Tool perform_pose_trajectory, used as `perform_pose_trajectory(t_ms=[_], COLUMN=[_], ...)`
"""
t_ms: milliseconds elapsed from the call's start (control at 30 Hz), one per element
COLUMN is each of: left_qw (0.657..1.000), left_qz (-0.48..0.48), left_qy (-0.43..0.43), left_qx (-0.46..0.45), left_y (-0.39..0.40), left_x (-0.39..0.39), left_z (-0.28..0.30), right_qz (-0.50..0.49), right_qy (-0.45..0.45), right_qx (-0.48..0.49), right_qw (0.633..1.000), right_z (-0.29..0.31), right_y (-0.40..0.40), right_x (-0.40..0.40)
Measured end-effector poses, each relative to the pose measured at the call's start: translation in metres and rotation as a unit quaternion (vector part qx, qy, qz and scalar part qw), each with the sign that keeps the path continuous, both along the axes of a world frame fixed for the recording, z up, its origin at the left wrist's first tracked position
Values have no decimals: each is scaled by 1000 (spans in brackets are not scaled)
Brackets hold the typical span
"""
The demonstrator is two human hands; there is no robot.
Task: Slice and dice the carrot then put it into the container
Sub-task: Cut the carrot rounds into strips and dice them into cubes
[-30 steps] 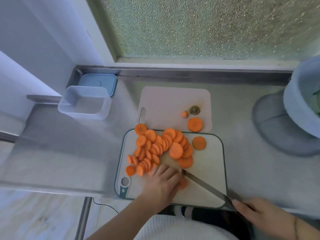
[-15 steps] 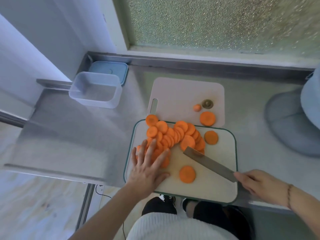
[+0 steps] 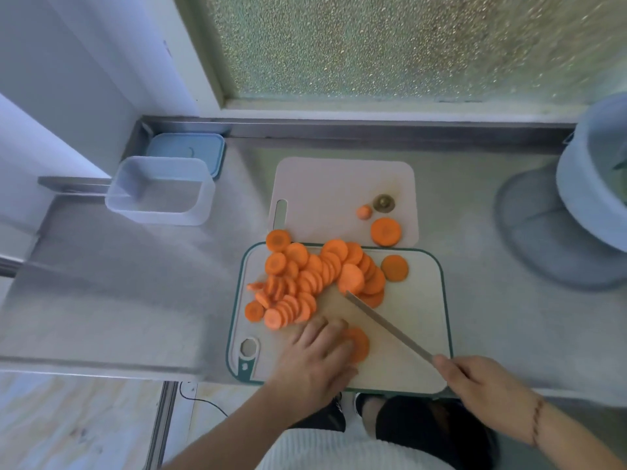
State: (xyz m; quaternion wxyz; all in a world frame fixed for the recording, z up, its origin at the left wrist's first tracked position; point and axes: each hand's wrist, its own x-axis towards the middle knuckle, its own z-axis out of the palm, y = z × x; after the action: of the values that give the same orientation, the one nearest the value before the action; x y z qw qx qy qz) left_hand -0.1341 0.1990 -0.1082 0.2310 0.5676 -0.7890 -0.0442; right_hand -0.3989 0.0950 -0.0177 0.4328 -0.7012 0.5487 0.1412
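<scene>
Carrot slice under left hand fingertips.

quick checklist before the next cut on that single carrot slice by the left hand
1. Slice pinned: left hand rests on the single carrot slice - ok.
2. Knife held: right hand grips the knife - ok.
3. Fingertips off the blade's path - cannot tell.
4. Slice lies on the green-rimmed cutting board - ok.
5. Blade tip free: it touches the pile of carrot slices - not ok.
6. Container open - ok.
</scene>
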Motion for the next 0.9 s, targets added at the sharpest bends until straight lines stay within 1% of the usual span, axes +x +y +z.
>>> perform_pose_trajectory(t_ms=[100,167,333,400,467,533,767,833,900], left_qw=[999,997,997,997,996,995,995,995,995], left_qz=[8,10,5,1,0,0,-1,2,3], left_qy=[46,68,70,76,87,99,101,103,104], left_qx=[26,24,12,17,21,19,8,6,8], left_y=[-4,-8,-6,-6,-7,-7,-7,-8,-8], left_x=[-16,-20,-23,-23,-24,-24,-24,-24,-24], left_z=[-7,-8,-10,-10,-10,-9,-9,-10,-11], right_qz=[-23,-27,-42,-54,-41,-40,-44,-46,-38], right_qy=[-13,-27,-40,-68,-92,-86,-37,-13,-7], right_qx=[-17,1,9,13,17,24,-7,-5,4], right_qw=[1000,999,998,996,995,995,998,999,999], right_z=[0,2,9,11,13,12,9,8,3], right_y=[20,30,37,39,41,43,45,45,43], right_x=[7,12,16,14,14,12,6,6,7])
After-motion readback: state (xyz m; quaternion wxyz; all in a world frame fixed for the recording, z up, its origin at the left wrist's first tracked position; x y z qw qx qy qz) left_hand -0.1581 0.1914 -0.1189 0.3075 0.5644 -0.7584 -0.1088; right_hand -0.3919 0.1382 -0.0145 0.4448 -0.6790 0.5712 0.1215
